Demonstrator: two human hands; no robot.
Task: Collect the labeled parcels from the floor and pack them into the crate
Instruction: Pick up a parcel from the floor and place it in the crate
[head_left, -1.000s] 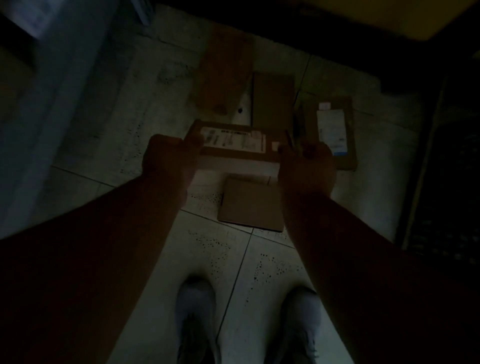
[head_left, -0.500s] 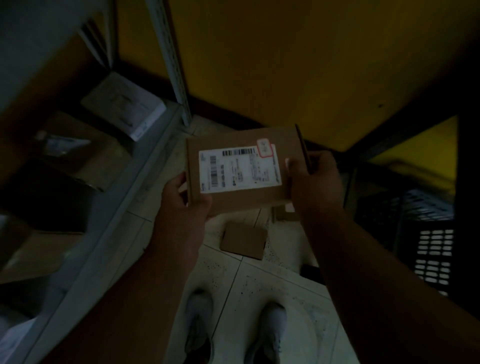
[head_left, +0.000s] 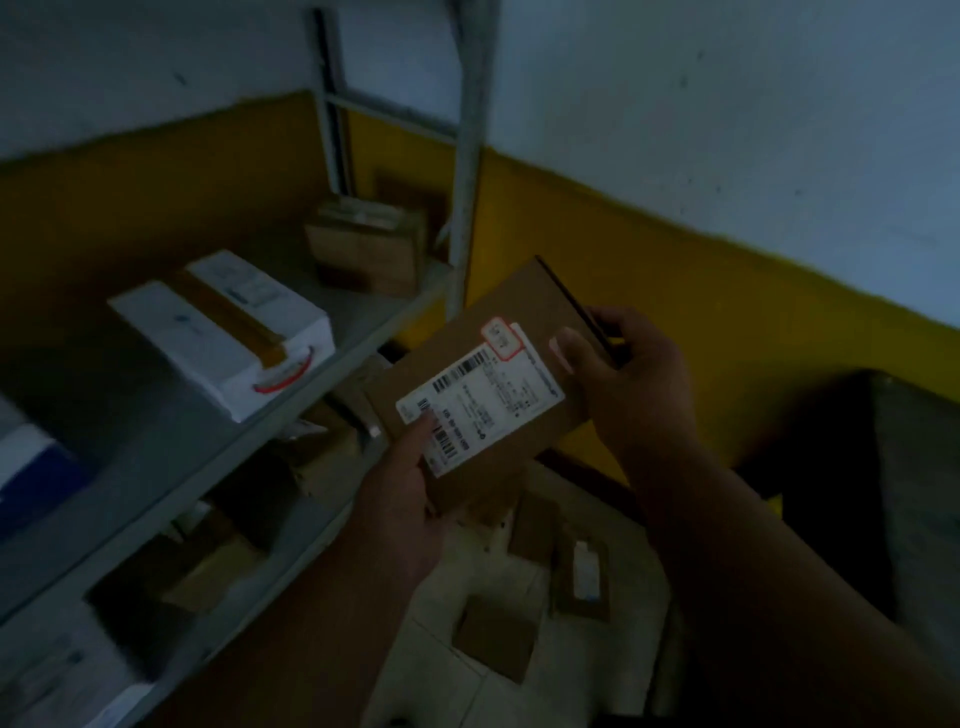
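Both hands, left hand (head_left: 410, 499) and right hand (head_left: 623, 384), grip one labeled parcel (head_left: 483, 384). Other parcels (head_left: 496, 642) lie on the floor (head_left: 431, 670); packing looks barely begun.

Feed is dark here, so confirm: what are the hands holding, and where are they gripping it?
Both hold one labeled parcel. The left hand grips its lower near corner, thumb on the label; the right hand pinches its upper right edge.

One head-worn camera looks forward and down, close over the hands, toward the shelf (head_left: 218, 447) and wall corner.
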